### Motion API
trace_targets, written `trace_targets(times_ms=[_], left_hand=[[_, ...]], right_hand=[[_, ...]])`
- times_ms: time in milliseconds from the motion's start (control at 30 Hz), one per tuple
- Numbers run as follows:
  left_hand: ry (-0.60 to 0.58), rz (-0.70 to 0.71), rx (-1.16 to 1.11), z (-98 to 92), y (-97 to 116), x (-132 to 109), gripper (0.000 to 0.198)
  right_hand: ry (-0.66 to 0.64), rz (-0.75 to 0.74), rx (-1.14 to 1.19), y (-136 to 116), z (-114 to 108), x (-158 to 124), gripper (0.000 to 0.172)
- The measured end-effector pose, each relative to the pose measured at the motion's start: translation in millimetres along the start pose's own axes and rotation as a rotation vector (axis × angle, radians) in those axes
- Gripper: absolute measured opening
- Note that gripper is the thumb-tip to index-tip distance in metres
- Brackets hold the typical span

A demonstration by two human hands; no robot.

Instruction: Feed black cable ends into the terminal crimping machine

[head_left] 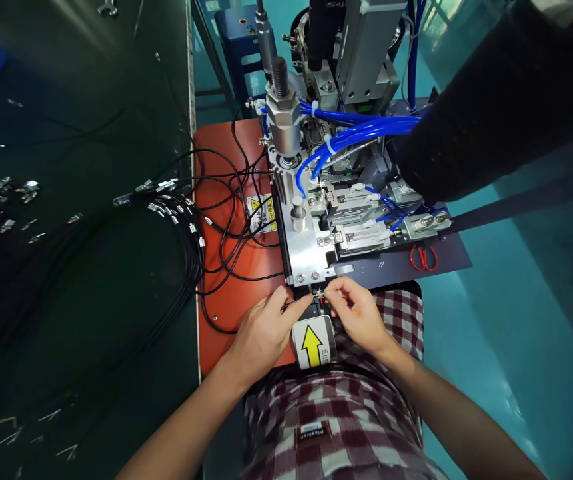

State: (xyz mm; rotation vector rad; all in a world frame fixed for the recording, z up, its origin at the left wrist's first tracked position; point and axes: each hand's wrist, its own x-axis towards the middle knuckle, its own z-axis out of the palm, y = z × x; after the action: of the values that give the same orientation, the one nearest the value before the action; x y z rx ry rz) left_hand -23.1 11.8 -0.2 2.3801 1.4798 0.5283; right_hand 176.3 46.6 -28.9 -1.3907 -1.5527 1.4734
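My left hand is at the front of the metal machine, thumb stretched toward small coloured wire ends. Its curled fingers appear closed on a black cable that shows just beside them. From the right, my right hand pinches at the same wire ends with thumb and forefinger. Just below the fingertips sits a white plate with a yellow arrow. What lies between the fingertips is very small and partly hidden.
Black cables with silver ends run from the dark table over the orange board. Red-handled scissors lie at right. Blue hoses and a large black tube hang over the machine. Metal scraps lie far left.
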Motion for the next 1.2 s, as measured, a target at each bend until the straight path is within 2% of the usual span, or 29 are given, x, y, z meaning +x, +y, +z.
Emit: trace_targets(times_ms=[800,1100,1200], left_hand=[[0.021,0.019,-0.01,5.1,-1.8,-2.8,0.036],[0.053,0.036,0.003,4.7,-1.0,-2.1,0.035],[0.066,0.045,0.005,4.3,-0.8,-1.2,0.036]], right_hand=[[0.011,-0.036,0.046,-2.9,6.0,-3.3,0.012],[-0.005,0.056,0.197,-3.0,3.3,-2.9,0.015],[-0.017,0.064,0.184,-3.7,1.9,-2.8,0.017]])
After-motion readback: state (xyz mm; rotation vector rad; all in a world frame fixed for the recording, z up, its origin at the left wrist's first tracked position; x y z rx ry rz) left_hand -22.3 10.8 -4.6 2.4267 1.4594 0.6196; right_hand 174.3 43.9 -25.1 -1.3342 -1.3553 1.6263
